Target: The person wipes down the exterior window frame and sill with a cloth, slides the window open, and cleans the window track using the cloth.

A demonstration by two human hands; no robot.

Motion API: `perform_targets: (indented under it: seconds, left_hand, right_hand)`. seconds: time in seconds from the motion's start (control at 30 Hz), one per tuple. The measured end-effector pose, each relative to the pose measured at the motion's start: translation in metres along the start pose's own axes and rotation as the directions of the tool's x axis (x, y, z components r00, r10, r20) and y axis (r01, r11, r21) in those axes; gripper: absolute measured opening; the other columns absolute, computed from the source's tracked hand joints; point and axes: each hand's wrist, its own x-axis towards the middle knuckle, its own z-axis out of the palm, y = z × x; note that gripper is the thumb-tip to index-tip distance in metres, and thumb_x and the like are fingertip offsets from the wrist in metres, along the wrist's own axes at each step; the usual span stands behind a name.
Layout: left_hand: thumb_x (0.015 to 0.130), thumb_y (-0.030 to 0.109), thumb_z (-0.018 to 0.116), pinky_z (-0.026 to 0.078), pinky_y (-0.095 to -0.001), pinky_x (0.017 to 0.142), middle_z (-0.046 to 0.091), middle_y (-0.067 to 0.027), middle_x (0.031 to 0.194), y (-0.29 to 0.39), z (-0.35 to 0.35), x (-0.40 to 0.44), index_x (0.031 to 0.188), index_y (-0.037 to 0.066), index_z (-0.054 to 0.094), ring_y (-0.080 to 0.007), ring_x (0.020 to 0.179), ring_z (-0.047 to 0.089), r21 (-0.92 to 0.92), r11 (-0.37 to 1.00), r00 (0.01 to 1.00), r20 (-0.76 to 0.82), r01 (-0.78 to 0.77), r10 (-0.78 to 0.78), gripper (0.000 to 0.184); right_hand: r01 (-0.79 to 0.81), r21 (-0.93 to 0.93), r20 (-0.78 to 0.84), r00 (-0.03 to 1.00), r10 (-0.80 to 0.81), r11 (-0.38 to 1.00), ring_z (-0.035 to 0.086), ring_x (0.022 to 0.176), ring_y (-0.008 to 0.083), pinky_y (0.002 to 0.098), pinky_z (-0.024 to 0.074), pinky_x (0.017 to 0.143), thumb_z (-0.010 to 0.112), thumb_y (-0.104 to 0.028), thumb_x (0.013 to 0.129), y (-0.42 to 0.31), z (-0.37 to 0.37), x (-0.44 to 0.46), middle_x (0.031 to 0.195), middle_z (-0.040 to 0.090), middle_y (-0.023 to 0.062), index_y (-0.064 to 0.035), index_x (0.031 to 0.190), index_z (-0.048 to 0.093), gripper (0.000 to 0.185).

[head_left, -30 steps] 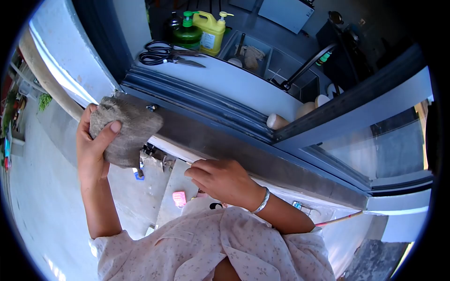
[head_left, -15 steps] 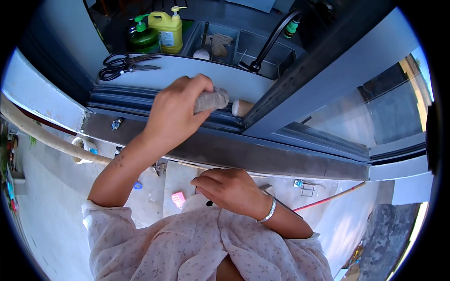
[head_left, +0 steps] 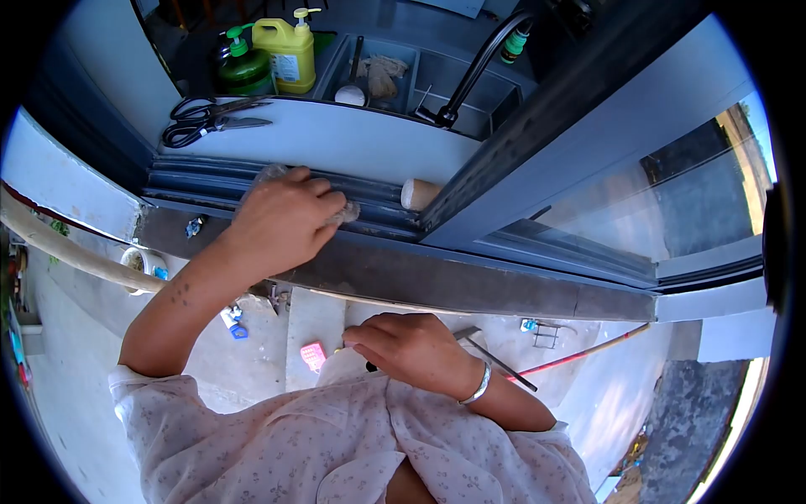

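My left hand point(head_left: 284, 217) presses a crumpled grey cloth point(head_left: 348, 213) onto the dark metal window track point(head_left: 378, 195); parts of the cloth show at both sides of the fingers. In front of my chest, below the outer sill point(head_left: 470, 281), my right hand point(head_left: 413, 351) is closed, with a silver bracelet on its wrist. Something small may be between its fingertips, too hidden to name. A pale cylindrical object point(head_left: 418, 195) lies on the track to the right of the cloth, against the window frame.
Black-handled scissors point(head_left: 201, 124) lie on the white inner ledge point(head_left: 336, 130). Beyond are a green pump bottle point(head_left: 246, 71), a yellow jug point(head_left: 290, 59) and a sink point(head_left: 403, 76) with a black faucet point(head_left: 470, 76). An opened window panel point(head_left: 604, 160) stands at the right.
From the left end of the sill, my left hand has moved the cloth onto the track, first right, then slightly back left. My right hand stays near my chest. The view has shifted.
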Motion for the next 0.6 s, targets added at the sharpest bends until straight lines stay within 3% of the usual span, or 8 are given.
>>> perform_targets:
  seconds: [0.13,0.23,0.3,0.33,0.43,0.47,0.57,0.6]
  left_hand:
    - [0.082,0.015,0.074,0.054,-0.0437,0.083,0.068,-0.0122,0.099,0.008,0.001,0.003,0.104,0.006,0.067,-0.0333,0.094,0.065,-0.122,0.992,0.983,-0.176,0.035,-0.056,0.025]
    - [0.082,0.017,0.075,0.052,-0.0447,0.079,0.067,-0.0112,0.093,0.039,0.012,0.021,0.111,0.009,0.06,-0.0334,0.091,0.065,-0.327,0.938,0.922,-0.386,-0.114,-0.022,0.033]
    - [0.081,0.019,0.077,0.052,-0.0413,0.08,0.064,-0.0088,0.09,0.051,0.035,0.026,0.103,0.01,0.061,-0.0286,0.098,0.063,-0.327,0.935,0.941,-0.338,-0.133,0.016,0.03]
    - [0.08,0.022,0.078,0.053,-0.041,0.079,0.065,-0.0081,0.088,0.05,0.046,0.027,0.099,0.009,0.062,-0.0266,0.094,0.065,-0.225,0.959,0.932,-0.353,-0.174,0.086,0.028]
    - [0.081,0.025,0.077,0.054,-0.0407,0.076,0.065,-0.0065,0.084,0.049,0.052,0.019,0.096,0.008,0.062,-0.0257,0.088,0.067,-0.264,0.956,0.919,-0.394,-0.131,0.017,0.027]
    - [0.083,0.027,0.075,0.054,-0.0389,0.071,0.066,-0.0052,0.082,0.045,0.052,0.017,0.095,0.01,0.062,-0.024,0.083,0.068,-0.178,0.977,0.913,-0.406,-0.118,0.037,0.025]
    - [0.086,0.03,0.074,0.054,-0.0396,0.073,0.067,-0.0103,0.086,0.035,0.032,0.006,0.106,0.009,0.063,-0.0263,0.083,0.069,-0.073,0.997,0.975,-0.218,0.011,-0.027,0.031]
    - [0.087,0.028,0.074,0.054,-0.0423,0.076,0.068,-0.0132,0.089,0.027,0.036,0.002,0.106,0.008,0.063,-0.0295,0.083,0.069,-0.083,0.997,0.962,-0.271,0.009,-0.031,0.03]
  right_hand:
    - [-0.001,0.004,0.01,1.0,0.001,1.0,0.07,0.07,0.0209,0.0319,0.0559,0.059,0.076,-0.011,0.082,0.003,-0.001,-0.005,0.085,0.071,0.0028,-0.0121,0.102,0.07,0.021]
    - [-0.011,0.012,0.038,0.999,0.01,1.0,0.07,0.071,0.0211,0.0325,0.0561,0.06,0.075,-0.011,0.083,0.005,0.001,-0.004,0.085,0.071,0.0034,-0.0125,0.106,0.071,0.023]
    - [0.025,-0.013,0.048,0.999,-0.024,1.0,0.069,0.072,0.0197,0.0319,0.0549,0.059,0.074,-0.012,0.082,0.001,-0.002,-0.002,0.084,0.068,0.0028,-0.0123,0.104,0.07,0.023]
    - [0.021,-0.049,0.042,0.999,-0.019,0.999,0.068,0.073,0.0183,0.0312,0.0536,0.058,0.073,-0.013,0.082,0.001,-0.002,-0.001,0.083,0.066,0.0022,-0.0121,0.103,0.07,0.022]
    - [-0.025,-0.002,0.069,0.997,0.025,1.0,0.068,0.072,0.0176,0.0307,0.0539,0.057,0.074,-0.013,0.081,0.002,-0.001,-0.002,0.086,0.068,0.002,-0.0122,0.102,0.071,0.021]
    - [-0.004,0.012,0.054,0.999,0.003,1.0,0.069,0.073,0.0187,0.0316,0.0546,0.059,0.074,-0.013,0.082,0.004,0.001,-0.003,0.088,0.069,0.0026,-0.0118,0.103,0.07,0.022]
    - [0.018,0.006,0.011,1.0,-0.018,1.0,0.07,0.072,0.0234,0.0349,0.0564,0.061,0.074,-0.012,0.085,-0.001,-0.005,0.001,0.086,0.071,0.0046,-0.0118,0.108,0.071,0.023]
    - [-0.011,-0.004,0.05,0.999,0.011,1.0,0.07,0.082,0.0216,0.0356,0.0568,0.07,0.073,-0.012,0.083,-0.002,-0.007,0.0,0.094,0.071,0.0048,-0.0101,0.108,0.071,0.025]
